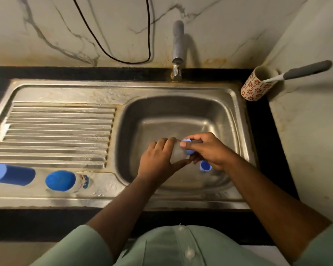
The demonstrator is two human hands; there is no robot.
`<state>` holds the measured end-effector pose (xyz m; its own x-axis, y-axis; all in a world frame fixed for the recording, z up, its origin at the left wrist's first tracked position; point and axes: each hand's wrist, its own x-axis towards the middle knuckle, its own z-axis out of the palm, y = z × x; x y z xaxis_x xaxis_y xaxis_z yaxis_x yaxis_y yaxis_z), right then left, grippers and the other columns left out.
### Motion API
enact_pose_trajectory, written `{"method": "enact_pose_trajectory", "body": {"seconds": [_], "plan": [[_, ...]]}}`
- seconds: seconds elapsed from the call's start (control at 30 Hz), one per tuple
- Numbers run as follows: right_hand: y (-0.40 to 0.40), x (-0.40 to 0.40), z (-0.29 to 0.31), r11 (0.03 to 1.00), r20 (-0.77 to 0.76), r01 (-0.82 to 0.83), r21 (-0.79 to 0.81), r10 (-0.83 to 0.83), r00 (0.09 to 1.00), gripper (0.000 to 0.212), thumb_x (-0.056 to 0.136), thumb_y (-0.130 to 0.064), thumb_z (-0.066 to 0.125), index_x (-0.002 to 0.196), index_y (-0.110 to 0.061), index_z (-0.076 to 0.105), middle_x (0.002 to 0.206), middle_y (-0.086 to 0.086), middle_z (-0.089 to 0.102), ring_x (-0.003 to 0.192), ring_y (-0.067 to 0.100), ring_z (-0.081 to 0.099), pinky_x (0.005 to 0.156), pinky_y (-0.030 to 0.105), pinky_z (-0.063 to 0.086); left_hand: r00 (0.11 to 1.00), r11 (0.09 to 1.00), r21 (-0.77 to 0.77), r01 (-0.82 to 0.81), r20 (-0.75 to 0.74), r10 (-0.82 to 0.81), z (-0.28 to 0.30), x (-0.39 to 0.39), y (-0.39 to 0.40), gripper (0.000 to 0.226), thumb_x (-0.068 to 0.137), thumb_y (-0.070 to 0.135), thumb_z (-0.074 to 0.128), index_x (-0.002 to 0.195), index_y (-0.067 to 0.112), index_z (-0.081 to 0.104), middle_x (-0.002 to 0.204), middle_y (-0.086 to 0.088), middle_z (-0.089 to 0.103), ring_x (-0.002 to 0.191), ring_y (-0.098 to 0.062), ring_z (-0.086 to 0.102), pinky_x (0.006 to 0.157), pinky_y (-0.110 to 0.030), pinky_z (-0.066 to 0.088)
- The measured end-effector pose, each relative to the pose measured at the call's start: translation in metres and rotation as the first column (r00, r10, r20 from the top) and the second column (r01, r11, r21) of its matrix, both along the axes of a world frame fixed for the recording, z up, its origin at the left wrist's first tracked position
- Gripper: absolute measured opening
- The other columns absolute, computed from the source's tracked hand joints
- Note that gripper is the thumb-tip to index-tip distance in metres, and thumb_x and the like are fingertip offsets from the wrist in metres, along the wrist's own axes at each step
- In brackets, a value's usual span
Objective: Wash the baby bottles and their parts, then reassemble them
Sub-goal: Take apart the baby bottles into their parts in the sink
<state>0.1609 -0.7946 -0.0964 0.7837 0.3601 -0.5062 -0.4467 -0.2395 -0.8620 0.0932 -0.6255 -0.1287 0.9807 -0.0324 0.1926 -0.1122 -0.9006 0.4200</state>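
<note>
Your left hand [158, 158] has its grip clamped around a clear bottle [178, 153] held over the sink [181, 104], and your right hand [210, 150] has its grip closed on the blue ring [187, 145] at the bottle's mouth. Just below your right grip a blue cap [205, 166] lies in the basin. Far left of your left grip, two capped bottles [65, 181] lie on the bench's drainboard [56, 131].
</note>
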Motion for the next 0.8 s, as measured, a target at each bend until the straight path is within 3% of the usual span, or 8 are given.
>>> {"method": "enact_pose_trajectory", "body": {"seconds": [0.17, 0.2, 0.27, 0.33, 0.47, 0.57, 0.7, 0.8], "plan": [[-0.010, -0.006, 0.006, 1.000, 0.071, 0.018, 0.013, -0.019, 0.997, 0.020, 0.089, -0.023, 0.068, 0.092, -0.004, 0.072, 0.063, 0.016, 0.062, 0.052, 0.021, 0.051, 0.050, 0.030, 0.041, 0.902, 0.976, -0.209, -0.062, -0.430, -0.034, 0.029, 0.028, 0.001, 0.068, 0.051, 0.084, 0.064, 0.093, 0.031, 0.069, 0.078, 0.012, 0.067, 0.070, -0.012, 0.062, 0.059, -0.027, 0.045], [-0.013, -0.008, 0.007, 0.999, 0.091, 0.002, 0.039, -0.005, 0.996, 0.014, 0.088, -0.021, 0.068, 0.095, -0.009, 0.073, 0.067, 0.013, 0.065, 0.056, 0.021, 0.053, 0.051, 0.029, 0.043, 0.820, 0.919, -0.371, -0.133, -0.562, -0.109, 0.033, 0.034, 0.007, 0.065, 0.049, 0.083, 0.067, 0.084, 0.027, 0.072, 0.072, 0.009, 0.068, 0.063, -0.012, 0.064, 0.052, -0.025, 0.046], [-0.016, -0.010, 0.011, 0.991, 0.189, -0.067, 0.114, 0.045, 0.981, 0.022, 0.082, -0.012, 0.074, 0.101, -0.023, 0.073, 0.087, 0.001, 0.071, 0.073, 0.018, 0.063, 0.062, 0.024, 0.052, 0.497, 0.622, -0.663, -0.416, -0.739, -0.456, 0.037, 0.041, 0.020, 0.060, 0.057, 0.074, 0.076, 0.082, 0.020, 0.077, 0.073, -0.006, 0.070, 0.052, -0.018, 0.065, 0.040, -0.020, 0.045], [-0.016, -0.006, 0.016, 0.971, 0.277, -0.182, 0.157, 0.133, 0.952, 0.037, 0.077, -0.005, 0.077, 0.104, -0.029, 0.073, 0.108, -0.002, 0.070, 0.097, 0.018, 0.067, 0.077, 0.030, 0.057, 0.295, 0.365, -0.720, -0.591, -0.613, -0.733, 0.033, 0.039, 0.032, 0.070, 0.060, 0.071, 0.080, 0.093, 0.010, 0.075, 0.076, -0.012, 0.069, 0.050, -0.019, 0.065, 0.036, -0.020, 0.046], [-0.029, 0.013, 0.027, 0.926, 0.327, -0.351, 0.139, 0.292, 0.899, 0.044, 0.069, 0.010, 0.076, 0.094, -0.026, 0.076, 0.119, -0.003, 0.066, 0.114, 0.018, 0.062, 0.083, 0.030, 0.056, 0.214, 0.254, -0.725, -0.640, -0.486, -0.848, 0.017, 0.045, 0.035, 0.076, 0.063, 0.069, 0.081, 0.099, 0.003, 0.074, 0.083, -0.015, 0.068, 0.058, -0.021, 0.068, 0.047, -0.026, 0.055], [-0.037, 0.029, 0.029, 0.934, 0.349, -0.334, 0.124, 0.274, 0.896, 0.036, 0.068, 0.001, 0.076, 0.088, -0.029, 0.072, 0.120, -0.007, 0.062, 0.114, 0.019, 0.061, 0.083, 0.029, 0.054, 0.234, 0.331, -0.709, -0.622, -0.572, -0.786, 0.007, 0.045, 0.037, 0.064, 0.077, 0.070, 0.064, 0.093, 0.009, 0.078, 0.080, -0.010, 0.070, 0.059, -0.018, 0.068, 0.046, -0.024, 0.052], [-0.041, 0.039, 0.009, 0.991, 0.288, -0.092, 0.095, 0.061, 0.956, 0.053, 0.065, -0.006, 0.083, 0.108, -0.032, 0.068, 0.116, -0.001, 0.064, 0.109, 0.024, 0.064, 0.092, 0.038, 0.052, 0.599, 0.429, -0.717, -0.550, -0.696, -0.395, -0.015, 0.040, 0.032, 0.046, 0.074, 0.052, 0.073, 0.101, 0.014, 0.073, 0.088, -0.005, 0.069, 0.074, -0.017, 0.062, 0.059, -0.027, 0.048], [-0.037, 0.030, -0.016, 0.995, 0.275, 0.026, -0.099, 0.002, 0.961, 0.055, 0.064, -0.009, 0.086, 0.111, -0.032, 0.067, 0.114, -0.008, 0.065, 0.109, 0.018, 0.063, 0.096, 0.034, 0.051, 0.747, 0.677, -0.629, -0.381, -0.641, -0.175, -0.034, 0.041, 0.031, 0.050, 0.069, 0.024, 0.092, 0.107, 0.006, 0.064, 0.095, -0.008, 0.066, 0.084, -0.019, 0.059, 0.076, -0.036, 0.049]]}}
